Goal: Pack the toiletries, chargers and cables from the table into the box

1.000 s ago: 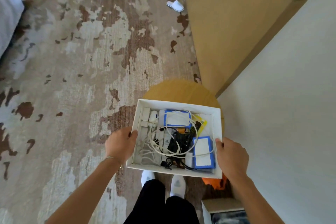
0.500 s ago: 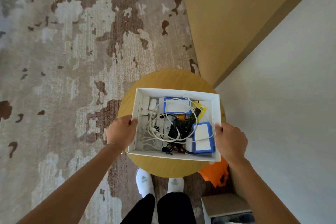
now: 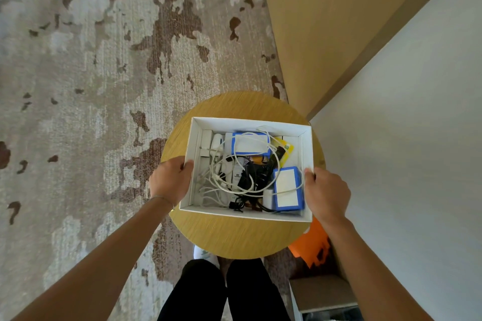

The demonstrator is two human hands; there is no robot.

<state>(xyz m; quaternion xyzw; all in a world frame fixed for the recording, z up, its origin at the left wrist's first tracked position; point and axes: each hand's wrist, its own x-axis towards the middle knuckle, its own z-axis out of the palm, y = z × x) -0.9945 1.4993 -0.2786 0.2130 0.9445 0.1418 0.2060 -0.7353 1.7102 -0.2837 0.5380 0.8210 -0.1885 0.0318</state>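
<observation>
A white cardboard box [image 3: 307,154] sits over the round wooden table [image 3: 234,234]. My left hand [image 3: 170,181] grips its left wall and my right hand [image 3: 326,193] grips its right wall. Inside lie two blue-edged white packs [image 3: 287,187], tangled white cables [image 3: 221,177], a black charger with black cable [image 3: 250,177], a yellow packet [image 3: 285,150] and small white toiletry items [image 3: 207,139]. I cannot tell whether the box rests on the tabletop or hovers just above it.
A wood-panelled wall [image 3: 326,21] and a white wall [image 3: 417,138] close off the right side. An orange object [image 3: 310,247] lies on the floor by the table, with a low shelf [image 3: 320,292] near it. Patterned carpet [image 3: 78,86] spreads to the left.
The box, held in both hands, has moved from beyond the near edge of the table to over its middle. The hands keep the same grip.
</observation>
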